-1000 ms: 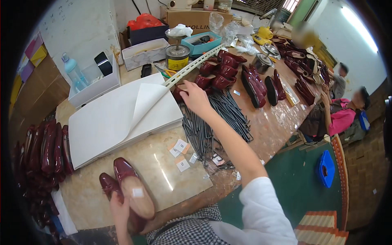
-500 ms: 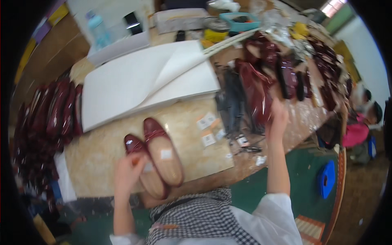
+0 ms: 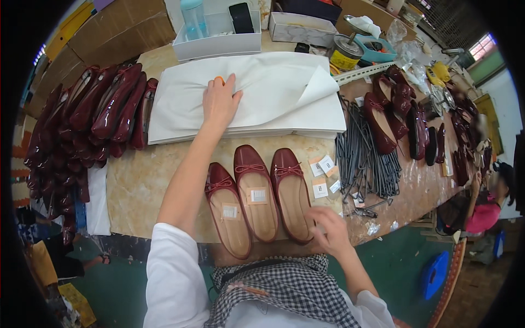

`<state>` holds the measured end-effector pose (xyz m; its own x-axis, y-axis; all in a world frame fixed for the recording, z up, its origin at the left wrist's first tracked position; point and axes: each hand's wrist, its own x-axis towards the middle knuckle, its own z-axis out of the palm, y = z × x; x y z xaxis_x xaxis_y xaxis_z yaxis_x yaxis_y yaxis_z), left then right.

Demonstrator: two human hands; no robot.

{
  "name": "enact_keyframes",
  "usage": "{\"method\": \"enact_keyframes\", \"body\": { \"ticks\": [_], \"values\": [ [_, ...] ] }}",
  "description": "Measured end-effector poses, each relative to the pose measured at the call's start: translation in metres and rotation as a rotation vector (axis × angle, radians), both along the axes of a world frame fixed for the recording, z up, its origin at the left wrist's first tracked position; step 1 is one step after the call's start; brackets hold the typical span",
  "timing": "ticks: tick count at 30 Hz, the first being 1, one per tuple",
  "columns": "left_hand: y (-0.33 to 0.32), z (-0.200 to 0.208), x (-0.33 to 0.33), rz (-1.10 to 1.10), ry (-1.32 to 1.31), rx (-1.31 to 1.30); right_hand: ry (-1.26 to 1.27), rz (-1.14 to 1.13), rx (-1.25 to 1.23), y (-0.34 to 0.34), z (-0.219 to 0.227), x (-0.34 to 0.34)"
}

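- Left hand [image 3: 220, 103] lies flat, fingers spread, on the stack of white tissue sheets [image 3: 273, 93] toward the bench's far edge, pinning the top sheet.
- Right hand [image 3: 331, 232], fingers loosely curled, touches the rightmost of three burgundy flats [image 3: 293, 192] at the near edge, steadying it in line.

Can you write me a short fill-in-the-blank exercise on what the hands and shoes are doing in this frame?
1. The left hand presses flat on the stack of white ____.
2. In front of the person lie ____ dark red flat shoes side by side.
3. The right hand touches the heel end of the ____ most shoe of that row.
4. Each shoe has a small ____ at its toe.

Missing words: paper; three; right; bow
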<state>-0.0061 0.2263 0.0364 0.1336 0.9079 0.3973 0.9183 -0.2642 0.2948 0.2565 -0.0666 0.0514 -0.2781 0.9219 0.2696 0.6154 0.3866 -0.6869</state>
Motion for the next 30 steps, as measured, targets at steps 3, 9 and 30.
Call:
{"method": "enact_keyframes", "body": {
  "ticks": [3,9,30],
  "values": [
    [-0.069,0.047,0.034,-0.256,-0.194,0.077,0.613,-0.273,-0.083,0.009,0.01,-0.017],
    [-0.25,0.056,0.033,-0.954,-0.452,-0.356,1.294,-0.41,-1.117,0.023,0.013,-0.047],
    [-0.276,0.031,0.092,-0.881,-0.217,-0.432,-0.137,-0.135,0.019,0.034,-0.013,-0.022]
  ]
}}
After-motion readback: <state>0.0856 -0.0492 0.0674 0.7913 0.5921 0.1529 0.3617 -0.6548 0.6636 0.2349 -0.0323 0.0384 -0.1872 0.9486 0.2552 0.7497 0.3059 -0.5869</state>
